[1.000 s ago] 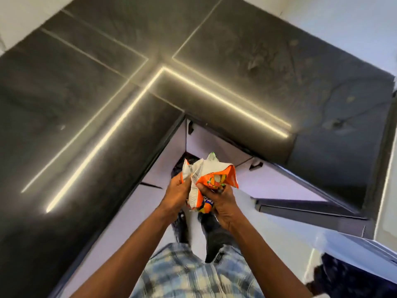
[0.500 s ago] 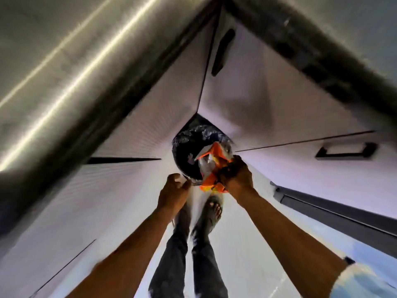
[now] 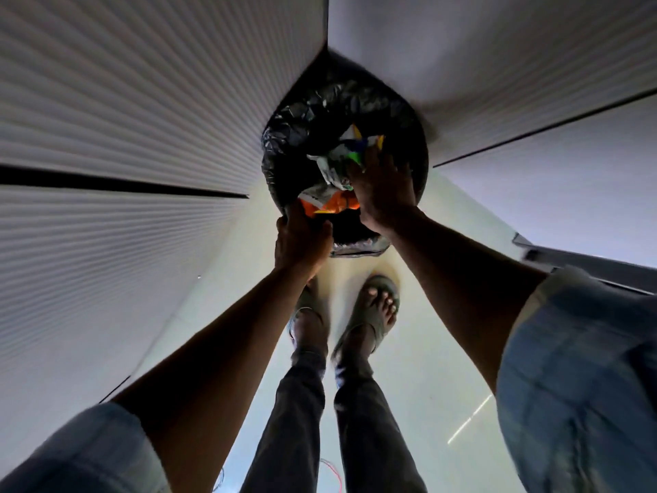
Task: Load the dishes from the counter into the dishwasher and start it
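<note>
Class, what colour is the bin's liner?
Black; the bin liner shows best in the head view.

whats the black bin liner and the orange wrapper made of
bin liner: thin glossy black plastic film, judging by its crinkles and highlights. orange wrapper: likely printed plastic or foil film, crumpled, with a pale inner side.

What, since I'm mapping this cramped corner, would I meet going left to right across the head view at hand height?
Ribbed cabinet front → left hand, gripping the bin at its rim → right hand, pressing on the wrappers → smooth cabinet door.
</note>
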Motion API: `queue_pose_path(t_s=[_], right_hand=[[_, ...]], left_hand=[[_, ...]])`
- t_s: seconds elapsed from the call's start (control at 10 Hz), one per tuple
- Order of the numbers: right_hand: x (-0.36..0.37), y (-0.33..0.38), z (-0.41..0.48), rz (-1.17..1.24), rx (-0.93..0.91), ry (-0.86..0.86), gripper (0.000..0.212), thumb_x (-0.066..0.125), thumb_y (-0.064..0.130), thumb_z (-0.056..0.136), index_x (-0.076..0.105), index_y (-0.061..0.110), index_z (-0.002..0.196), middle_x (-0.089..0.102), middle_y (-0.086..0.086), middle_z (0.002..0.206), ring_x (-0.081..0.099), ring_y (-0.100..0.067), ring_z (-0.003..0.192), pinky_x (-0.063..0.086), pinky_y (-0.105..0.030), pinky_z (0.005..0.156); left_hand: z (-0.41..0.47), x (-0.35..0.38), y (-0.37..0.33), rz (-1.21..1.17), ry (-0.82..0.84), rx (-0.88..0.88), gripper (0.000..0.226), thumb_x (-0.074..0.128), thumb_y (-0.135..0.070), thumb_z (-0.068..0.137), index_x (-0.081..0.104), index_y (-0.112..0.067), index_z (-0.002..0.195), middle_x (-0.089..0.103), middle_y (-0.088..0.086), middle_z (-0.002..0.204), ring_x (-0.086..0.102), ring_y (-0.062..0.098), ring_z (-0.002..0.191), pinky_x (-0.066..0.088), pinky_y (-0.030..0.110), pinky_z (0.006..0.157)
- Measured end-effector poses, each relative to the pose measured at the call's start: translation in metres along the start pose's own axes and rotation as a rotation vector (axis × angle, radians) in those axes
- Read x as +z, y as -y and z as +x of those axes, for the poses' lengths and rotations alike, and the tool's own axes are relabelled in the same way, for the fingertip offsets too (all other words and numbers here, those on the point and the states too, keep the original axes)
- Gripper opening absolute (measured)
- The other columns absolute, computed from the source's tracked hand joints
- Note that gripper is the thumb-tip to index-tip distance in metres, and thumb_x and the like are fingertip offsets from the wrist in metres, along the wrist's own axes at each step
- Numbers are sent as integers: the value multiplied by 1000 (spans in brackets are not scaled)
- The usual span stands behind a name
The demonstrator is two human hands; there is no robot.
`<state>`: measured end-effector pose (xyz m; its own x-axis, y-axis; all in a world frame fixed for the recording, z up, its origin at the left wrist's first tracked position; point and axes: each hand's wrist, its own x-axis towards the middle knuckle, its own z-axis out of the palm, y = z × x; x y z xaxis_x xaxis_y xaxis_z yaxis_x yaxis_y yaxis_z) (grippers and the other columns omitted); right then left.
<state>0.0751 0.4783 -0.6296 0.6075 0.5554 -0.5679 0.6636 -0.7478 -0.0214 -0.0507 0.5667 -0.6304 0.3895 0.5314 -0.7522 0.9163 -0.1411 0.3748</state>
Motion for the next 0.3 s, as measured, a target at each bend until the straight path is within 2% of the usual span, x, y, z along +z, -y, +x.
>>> queue_pose_path(t_s=[0.1,0.3], right_hand=[[15,-3,5,110,13,179,98,82,24,78,24,33,157,16,-19,163,28,-44,146,36,-57,114],[-15,-17,-12,300,0,64,105,81,52,76,16,44,158,-2,-19,167,18,-48,150,33,-60,116]], left_hand=[[-1,3,4,-7,-1,28,59,61,-31,90,37,-24,143,57,17,134,59,43,117,39,37,81],[-24,-21,1,6,-62,163,84,69,-34,89,21,-25,159,49,10,141,55,34,124,39,34,84]])
